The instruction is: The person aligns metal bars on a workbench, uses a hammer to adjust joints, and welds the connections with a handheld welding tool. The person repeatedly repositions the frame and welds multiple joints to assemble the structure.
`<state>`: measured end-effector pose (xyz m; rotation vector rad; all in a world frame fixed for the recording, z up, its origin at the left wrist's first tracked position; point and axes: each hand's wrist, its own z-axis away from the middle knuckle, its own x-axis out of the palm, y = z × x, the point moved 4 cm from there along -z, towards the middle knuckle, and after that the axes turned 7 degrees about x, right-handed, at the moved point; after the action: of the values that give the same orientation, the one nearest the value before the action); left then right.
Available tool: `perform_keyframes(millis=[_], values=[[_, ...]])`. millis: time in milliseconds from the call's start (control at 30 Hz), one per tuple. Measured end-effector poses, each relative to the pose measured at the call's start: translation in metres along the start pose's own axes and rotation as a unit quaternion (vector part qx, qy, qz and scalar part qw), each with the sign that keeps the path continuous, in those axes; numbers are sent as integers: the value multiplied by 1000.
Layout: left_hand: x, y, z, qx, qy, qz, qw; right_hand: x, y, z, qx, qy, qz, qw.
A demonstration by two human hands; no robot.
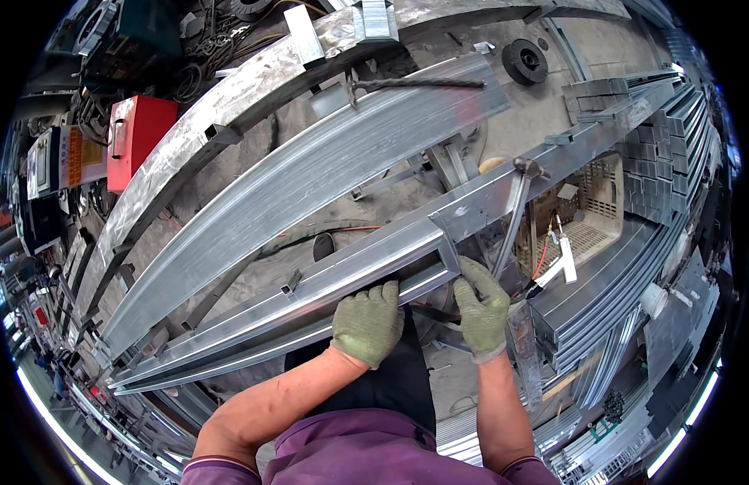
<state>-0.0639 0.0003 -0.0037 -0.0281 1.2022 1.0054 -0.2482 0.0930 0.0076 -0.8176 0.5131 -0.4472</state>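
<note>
The green-gloved left hand (369,325) is closed over the near edge of the metal channel (298,318), its fingers curled into the hollow side. The green-gloved right hand (482,305) is at the right end of the same channel, thumb and fingers partly bent against the end corner; whether it grips cannot be told. The channel runs from the lower left to the centre of the frame, open side toward the person.

Behind the channel, a steel beam (488,198) continues toward the upper right. A hammer (516,214) leans by the beam, right of centre, head uppermost. Farther right, a beige plastic crate (611,192) is near a white tool (567,257).

A broad metal profile (310,174) crosses the upper middle of the frame. A black wheel (525,62) lies on the concrete floor (544,101), upper right. Stacked metal tubes (653,166) occupy the right side; a red box (138,145) is positioned upper left.
</note>
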Motion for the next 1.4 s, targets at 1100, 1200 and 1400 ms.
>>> perform_keyframes(millis=[1100, 1200, 1400], values=[[1, 2, -4, 16, 53, -51, 997, -1, 32, 0, -41, -12, -211, 977], [2, 1, -6, 14, 50, -39, 998, -4, 24, 4, -53, -7, -143, 988], [-2, 0, -6, 20, 52, 10, 998, -2, 22, 5, -163, 57, 56, 983]])
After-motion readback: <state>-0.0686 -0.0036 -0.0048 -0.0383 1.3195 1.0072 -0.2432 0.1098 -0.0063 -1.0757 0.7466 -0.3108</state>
